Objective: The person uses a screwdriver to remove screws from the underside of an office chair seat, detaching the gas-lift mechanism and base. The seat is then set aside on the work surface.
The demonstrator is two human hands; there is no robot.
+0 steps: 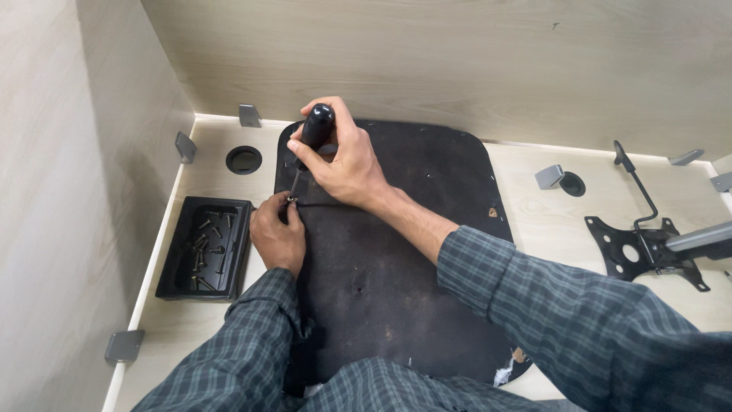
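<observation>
A black fabric-covered seat base (412, 252) lies flat on the light wooden desk (534, 221). My right hand (347, 160) grips the black handle of a screwdriver (313, 133), held almost upright, its thin shaft pointing down at the seat's left side. My left hand (278, 233) rests on the seat's left edge, its fingertips pinched around the screwdriver tip, where a small screw seems to sit. The screw itself is mostly hidden by my fingers.
A black plastic tray (204, 248) holding several dark screws sits left of the seat. A black metal chair mechanism with a lever (648, 244) lies at the right. Two round cable holes (244, 159) pierce the desk. Grey metal brackets (549, 176) line the wooden walls.
</observation>
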